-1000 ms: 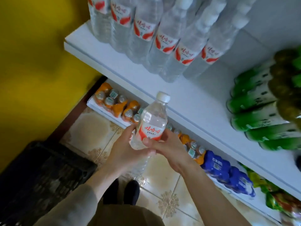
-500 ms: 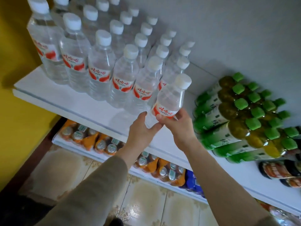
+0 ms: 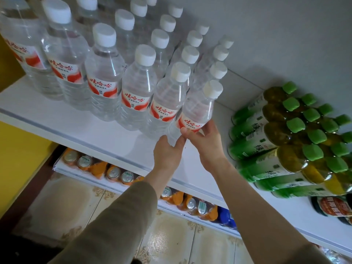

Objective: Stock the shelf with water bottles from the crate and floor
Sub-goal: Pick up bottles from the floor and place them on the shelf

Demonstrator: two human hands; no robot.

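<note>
L hand & R hand grip 1 water bottle low, just beside stocked bottles on shelf.

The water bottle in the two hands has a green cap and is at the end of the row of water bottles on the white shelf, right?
Not quite. In the head view, the water bottle gripped by the left hand and right hand has a white cap, not green. Green caps are on the tea bottles beside it. The rest is right: it is at the end of the row of water bottles on the white shelf.

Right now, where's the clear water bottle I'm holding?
Head view centre: the bottle in left hand and right hand, at front water row's right end, white shelf.
</note>
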